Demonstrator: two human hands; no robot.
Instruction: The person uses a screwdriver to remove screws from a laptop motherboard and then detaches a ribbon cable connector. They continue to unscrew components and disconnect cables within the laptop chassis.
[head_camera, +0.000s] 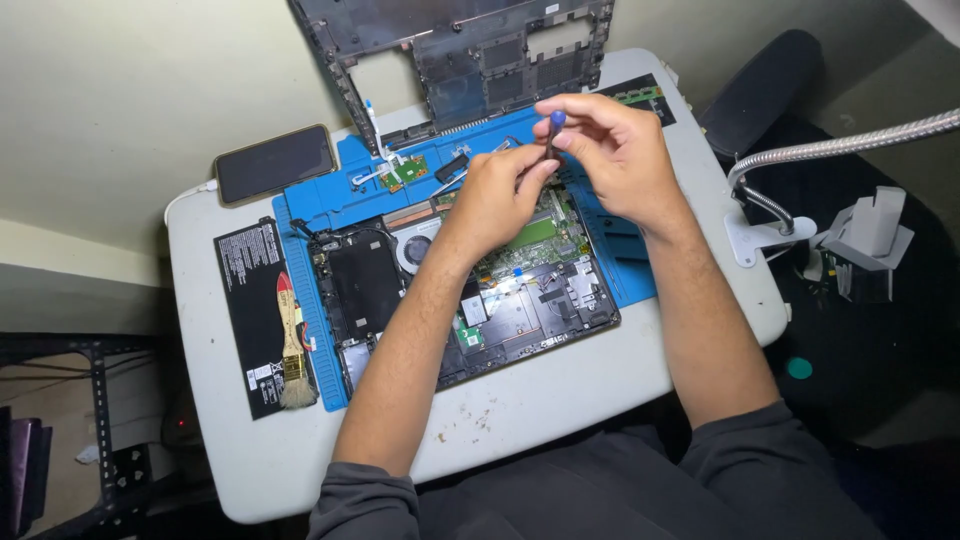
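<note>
Right hand (610, 150) pinches a blue-capped screwdriver (553, 135) upright above the opened laptop (470, 280). Left hand (500, 195) pinches its tip, steadying it.

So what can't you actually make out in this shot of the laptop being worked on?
All in the head view:
- Tip of the blue-capped screwdriver: hidden behind the left hand and right hand.
- Middle of the opened laptop: covered by both forearms.
- Detached bottom cover: cut off by the top edge.
- Screws and board parts: too small to tell.
- Phone: screen dark.
- Lamp arm: runs off the right edge.
</note>
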